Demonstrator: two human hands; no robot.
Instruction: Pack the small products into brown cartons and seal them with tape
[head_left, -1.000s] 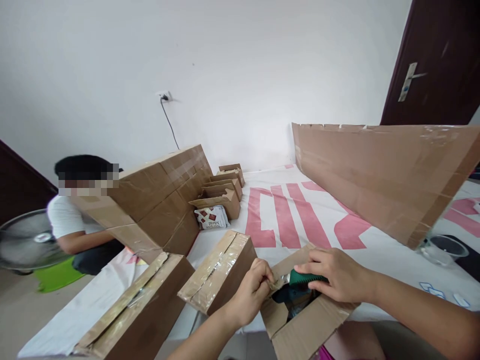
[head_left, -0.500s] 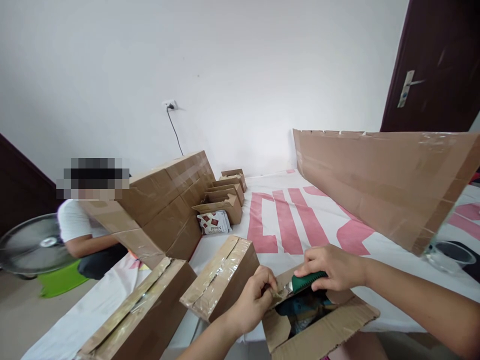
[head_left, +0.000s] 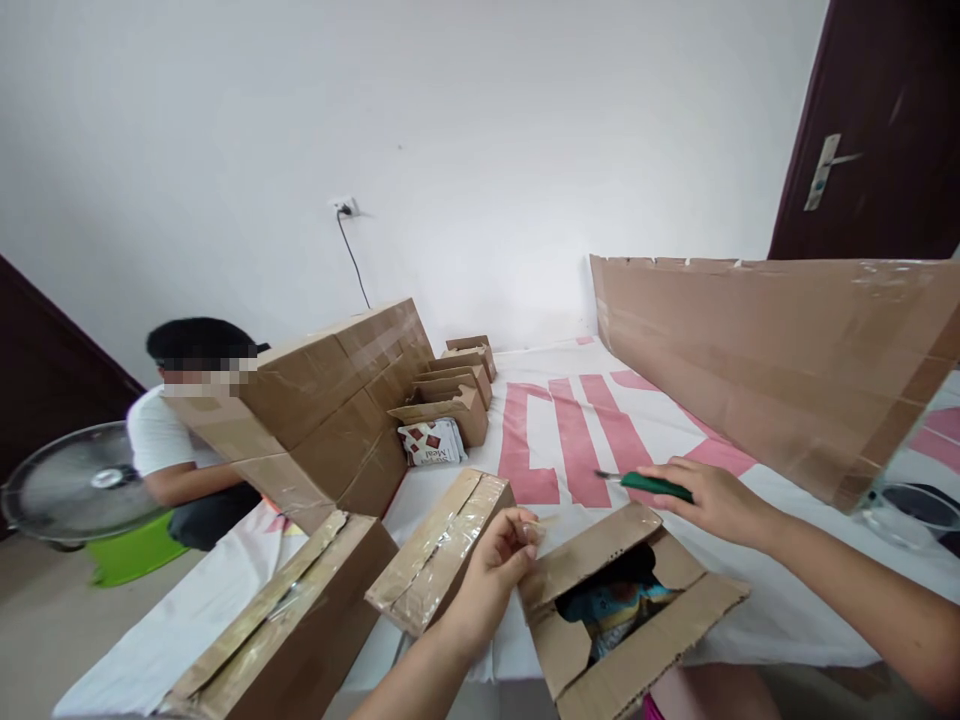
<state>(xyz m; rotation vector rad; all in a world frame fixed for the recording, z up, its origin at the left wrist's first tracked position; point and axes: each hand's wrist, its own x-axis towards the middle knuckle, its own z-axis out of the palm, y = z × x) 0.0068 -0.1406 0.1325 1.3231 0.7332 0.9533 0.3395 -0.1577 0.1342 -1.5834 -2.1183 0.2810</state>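
Note:
A green-handled utility knife [head_left: 654, 486] is gripped in my right hand [head_left: 716, 500], its blade pointing left above the cloth. Pinched between the closed fingers of my left hand [head_left: 501, 556] is a strip of clear tape [head_left: 546, 523]. Below and between my hands, a small cardboard box [head_left: 585, 560] rests tilted at the table's front edge with its flaps spread. Shiny blue packets [head_left: 616, 608] show inside it. Neither hand visibly touches the box.
Two taped cardboard boxes [head_left: 442, 545] [head_left: 292, 615] lie to the left. Several opened boxes [head_left: 469, 408] and a white packet [head_left: 433, 442] stand by a large carton [head_left: 322, 400]. A cardboard panel [head_left: 765, 350] rises at right. A person [head_left: 176, 440] crouches beside a fan [head_left: 82, 485].
My right hand has lifted the knife away from the box, up and to the right. My left hand has pulled up off the flap with the tape. The box's opening shows more clearly.

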